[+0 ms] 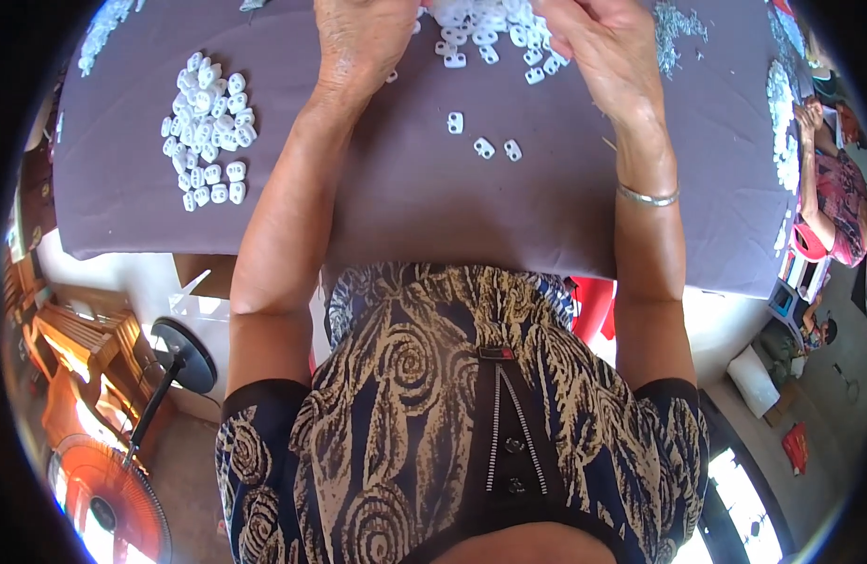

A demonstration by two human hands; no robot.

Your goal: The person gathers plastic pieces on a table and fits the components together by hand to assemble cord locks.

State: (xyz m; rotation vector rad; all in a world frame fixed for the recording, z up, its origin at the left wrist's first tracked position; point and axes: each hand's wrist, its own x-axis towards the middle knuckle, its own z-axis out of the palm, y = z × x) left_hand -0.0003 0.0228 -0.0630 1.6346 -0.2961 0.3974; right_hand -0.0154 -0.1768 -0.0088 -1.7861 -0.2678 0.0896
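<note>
My left hand [369, 36] reaches over the table to the top edge of the view, which cuts off most of its fingers. Beside it lies a heap of small white two-holed plastic pieces [480, 14], which look like cord locks. On the heap's other side is my right hand [610, 45], its fingers curled and pressed together; what they hold, if anything, is hidden. Three loose white pieces [484, 148] lie nearer to me, between my forearms. Left of my left forearm sits a separate pile of white pieces [208, 122].
A dark cloth covers the table [433, 216]. Thin silvery bits [678, 38] lie right of my right hand, and more white pieces [783, 122] line the right edge. Another person [833, 188] sits at the right. A fan [109, 503] stands at lower left.
</note>
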